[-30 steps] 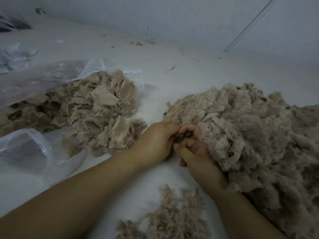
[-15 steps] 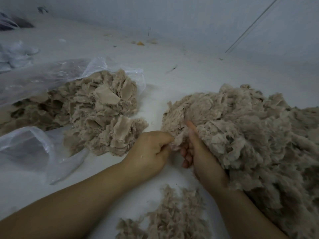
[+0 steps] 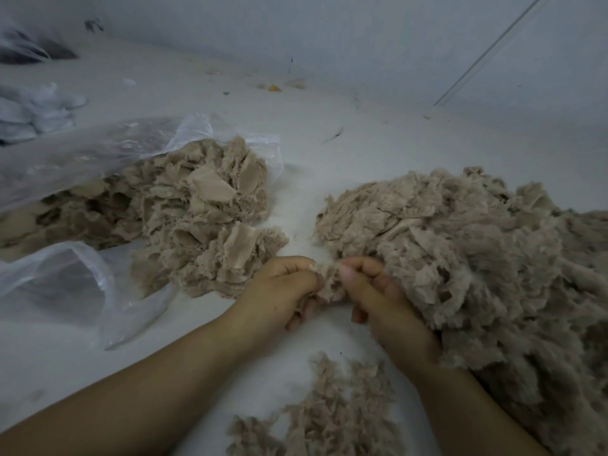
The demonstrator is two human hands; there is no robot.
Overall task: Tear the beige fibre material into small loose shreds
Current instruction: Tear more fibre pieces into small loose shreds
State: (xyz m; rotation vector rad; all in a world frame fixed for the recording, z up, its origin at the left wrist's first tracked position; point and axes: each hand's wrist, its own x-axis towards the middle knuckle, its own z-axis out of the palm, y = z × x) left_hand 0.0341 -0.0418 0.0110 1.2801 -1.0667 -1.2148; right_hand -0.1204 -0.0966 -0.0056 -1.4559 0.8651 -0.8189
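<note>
A small piece of beige fibre (image 3: 329,281) is stretched between my two hands at the centre. My left hand (image 3: 283,291) pinches its left end with curled fingers. My right hand (image 3: 371,291) pinches its right end, and its back is pressed against the big fluffy shredded heap (image 3: 477,258) on the right. A pile of coarser, flatter beige fibre pieces (image 3: 197,218) spills out of a clear plastic bag (image 3: 82,159) on the left. A small patch of loose shreds (image 3: 329,413) lies on the white surface below my hands.
The white surface (image 3: 329,153) runs back to a pale wall with a thin cable (image 3: 487,51) along it. White wadding (image 3: 33,110) and dark plastic (image 3: 29,51) sit at the far left. Small bits of debris (image 3: 273,87) lie near the wall.
Both hands have closed on one small piece of fibre at the heap's left edge. The right hand's fingers, straight half a second ago, are now curled on it.
</note>
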